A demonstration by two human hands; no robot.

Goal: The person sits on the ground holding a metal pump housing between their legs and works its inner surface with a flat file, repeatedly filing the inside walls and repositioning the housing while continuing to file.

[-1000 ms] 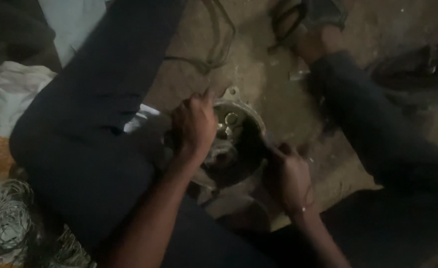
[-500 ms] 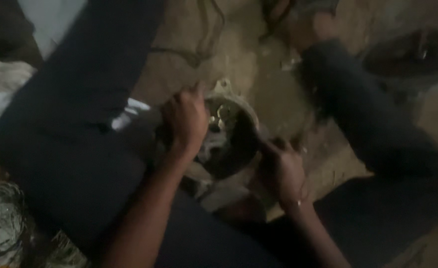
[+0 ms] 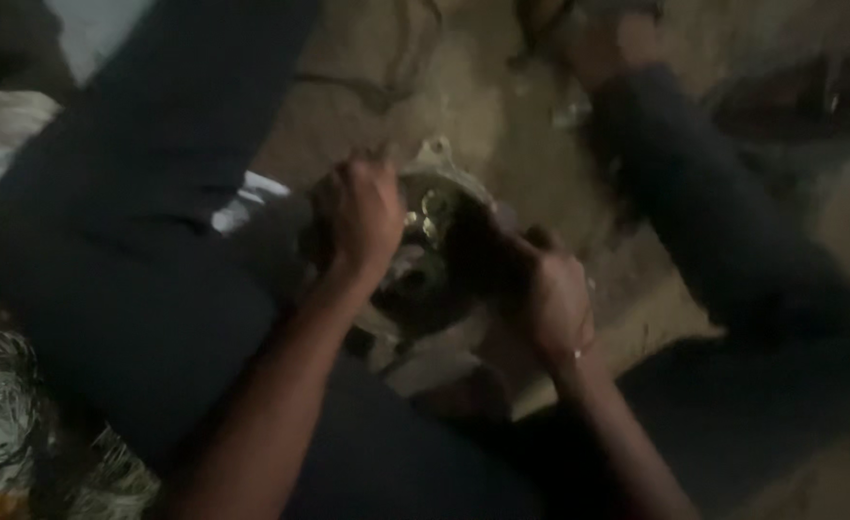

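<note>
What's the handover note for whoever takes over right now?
Left hand: closed on the left rim of the round metal motor housing, which sits on the floor between the legs.
Right hand: gripping the housing's right side; whether it also holds a tool is too blurred to tell.
Brass-coloured parts show inside the open housing.
Coiled wire lies on the floor at the left.
Done: housing is open and braced with both hands.
Left: interior work; the frame is too dark and blurred to judge more.
</note>
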